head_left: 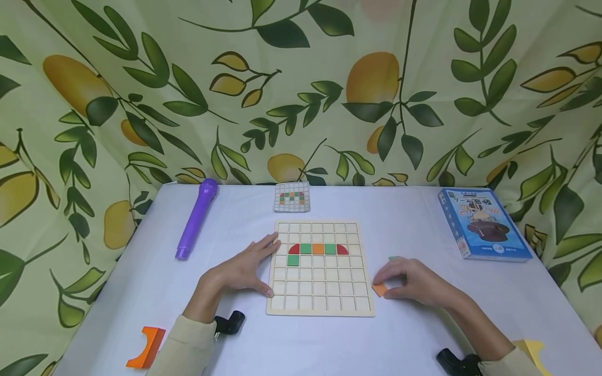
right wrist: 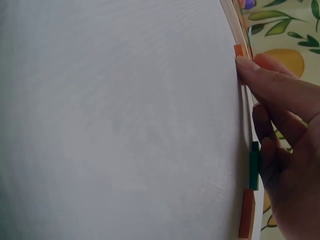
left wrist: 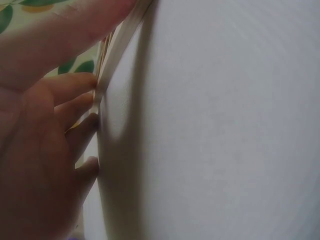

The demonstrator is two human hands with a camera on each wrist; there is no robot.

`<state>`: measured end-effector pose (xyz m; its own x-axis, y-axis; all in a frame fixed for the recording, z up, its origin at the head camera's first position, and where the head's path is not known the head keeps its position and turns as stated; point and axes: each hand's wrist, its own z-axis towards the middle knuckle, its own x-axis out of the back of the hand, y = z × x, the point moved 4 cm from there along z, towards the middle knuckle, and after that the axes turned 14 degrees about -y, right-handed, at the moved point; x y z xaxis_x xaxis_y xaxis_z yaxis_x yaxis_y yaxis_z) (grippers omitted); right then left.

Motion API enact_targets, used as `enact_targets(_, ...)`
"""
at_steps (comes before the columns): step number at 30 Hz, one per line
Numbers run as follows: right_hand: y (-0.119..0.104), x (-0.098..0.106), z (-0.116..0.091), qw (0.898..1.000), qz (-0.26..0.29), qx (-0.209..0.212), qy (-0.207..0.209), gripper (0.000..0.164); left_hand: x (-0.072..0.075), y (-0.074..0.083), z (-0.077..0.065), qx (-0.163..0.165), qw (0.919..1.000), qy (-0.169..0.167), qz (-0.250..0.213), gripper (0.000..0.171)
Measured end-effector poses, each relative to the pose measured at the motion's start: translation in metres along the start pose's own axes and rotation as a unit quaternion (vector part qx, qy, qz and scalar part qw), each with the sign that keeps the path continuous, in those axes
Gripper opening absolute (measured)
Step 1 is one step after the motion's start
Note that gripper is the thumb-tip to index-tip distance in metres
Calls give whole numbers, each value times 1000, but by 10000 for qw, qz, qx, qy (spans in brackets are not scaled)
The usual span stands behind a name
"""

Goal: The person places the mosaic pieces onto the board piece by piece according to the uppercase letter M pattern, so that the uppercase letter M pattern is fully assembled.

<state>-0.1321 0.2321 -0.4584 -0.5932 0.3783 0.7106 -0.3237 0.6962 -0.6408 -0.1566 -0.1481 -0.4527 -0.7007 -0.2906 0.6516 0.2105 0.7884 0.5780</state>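
A wooden grid board (head_left: 324, 303) lies on the table, with a row of red, green and orange tiles and one green tile (head_left: 293, 260) under the row's left part. Against the board's left edge, my left hand (head_left: 240, 265) touches with spread fingers and thumb; its fingertips also meet that edge in the left wrist view. Just off the right edge, my right hand (head_left: 416, 282) pinches an orange square tile (head_left: 379, 290) between thumb and fingers. Beneath that hand, the right wrist view has a green tile (right wrist: 254, 167) and another orange tile (right wrist: 247, 215) on the table.
Behind the board stands a small pattern card (head_left: 292, 197). A purple marker-like stick (head_left: 197, 219) lies at the back left, and a blue box (head_left: 486, 224) at the back right. An orange curved block (head_left: 149, 349) and a yellow piece (head_left: 533, 352) lie near the front.
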Motion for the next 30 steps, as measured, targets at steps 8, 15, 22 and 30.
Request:
enact_targets(8,0,5,-1,10000,59,27,-41,30,0,0,1,0,10000,-9,-52,121)
enact_targets(15,2,10,-5,9996,204,164,43,28,0,1,-1,47,10000,-7,-17,122)
enact_targets(22,-2,11,1,9993,279,203,159,27,0,0,-1,-4,10000,-33,14,121)
enact_targets(30,-11,7,14,9971,457,497,346,26,1,0,0,-97,9999,-53,-16,121)
